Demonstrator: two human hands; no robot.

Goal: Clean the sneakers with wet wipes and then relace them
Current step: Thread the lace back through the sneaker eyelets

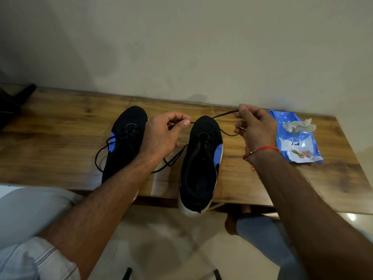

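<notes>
Two black sneakers with blue side patches and white soles stand side by side on a wooden table (60, 142), toes toward the wall. The left sneaker (123, 142) has its lace threaded, with loops trailing onto the wood. Above the toe of the right sneaker (201, 158) a black lace (224, 115) is stretched between my hands. My left hand (165, 134) pinches one end between thumb and forefinger. My right hand (256, 128) grips the other end, with a length looping below its fingers.
A blue wet wipe pack (298, 146) lies at the right of the table with a crumpled white wipe (298, 127) on it. A dark object (12, 106) sits at the far left. The wall runs right behind the table. My knees are below the front edge.
</notes>
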